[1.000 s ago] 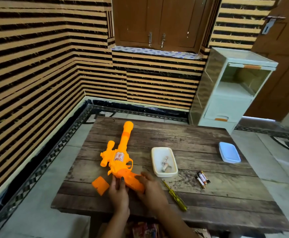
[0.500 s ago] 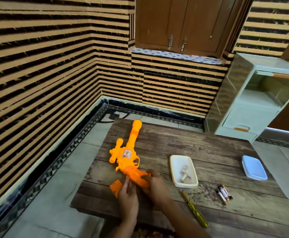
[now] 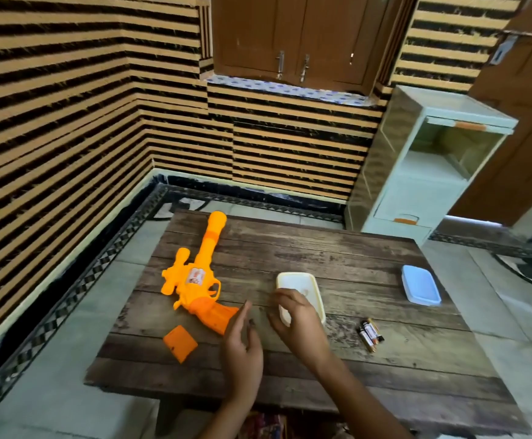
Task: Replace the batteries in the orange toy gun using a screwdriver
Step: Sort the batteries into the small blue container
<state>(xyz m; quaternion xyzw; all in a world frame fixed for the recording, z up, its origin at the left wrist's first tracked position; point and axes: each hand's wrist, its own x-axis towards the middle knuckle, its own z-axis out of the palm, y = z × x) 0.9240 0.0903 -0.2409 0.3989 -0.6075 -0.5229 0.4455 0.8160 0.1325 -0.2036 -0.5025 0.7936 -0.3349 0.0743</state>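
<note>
The orange toy gun lies on the wooden table, barrel pointing away and grip toward me. Its orange battery cover lies loose on the table just left of the grip. My left hand hovers right beside the grip end, fingers straight, holding nothing. My right hand is over the near end of the white tray, with its fingers curled downward. Whether they pinch anything is hidden. Three batteries lie together to the right of the tray. The screwdriver is not visible.
A blue lid lies at the table's right side. A pale plastic drawer cabinet stands on the floor beyond the table's far right corner. Striped walls close in on the left and behind.
Both hands have let go of the gun's grip. My right hand moved right, over the white tray. My left hand drew back slightly. The camera view shifted.
</note>
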